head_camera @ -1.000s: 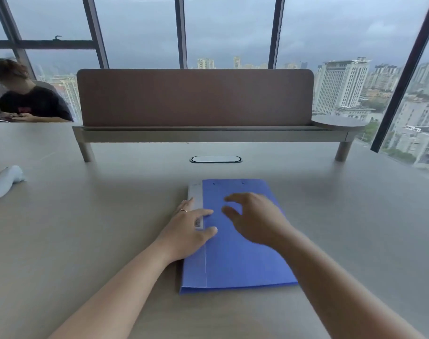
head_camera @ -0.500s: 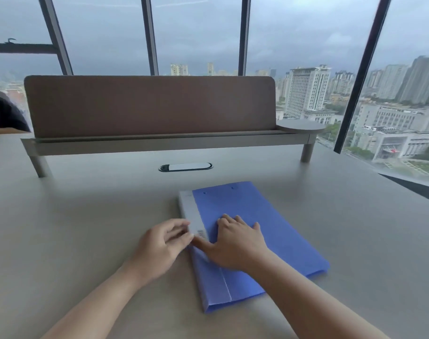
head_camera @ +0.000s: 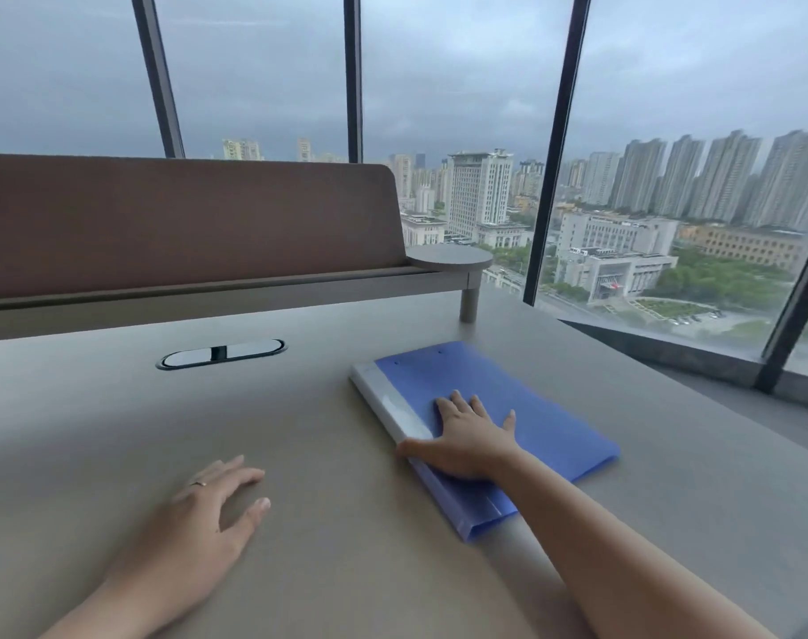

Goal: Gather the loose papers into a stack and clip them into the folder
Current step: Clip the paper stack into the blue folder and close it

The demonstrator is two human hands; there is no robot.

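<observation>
Since half a second ago my left hand has left the folder and now rests on the desk, fingers relaxed, holding nothing. My right hand lies flat on the closed blue cover, fingers straight, thumb at the grey spine, probably to pin it steady. The folder lies right of centre, long axis running from near-right to far-left.

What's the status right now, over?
Right hand flat on closed blue folder. Left hand open on table. No loose papers visible. Nothing obstructing.
</observation>
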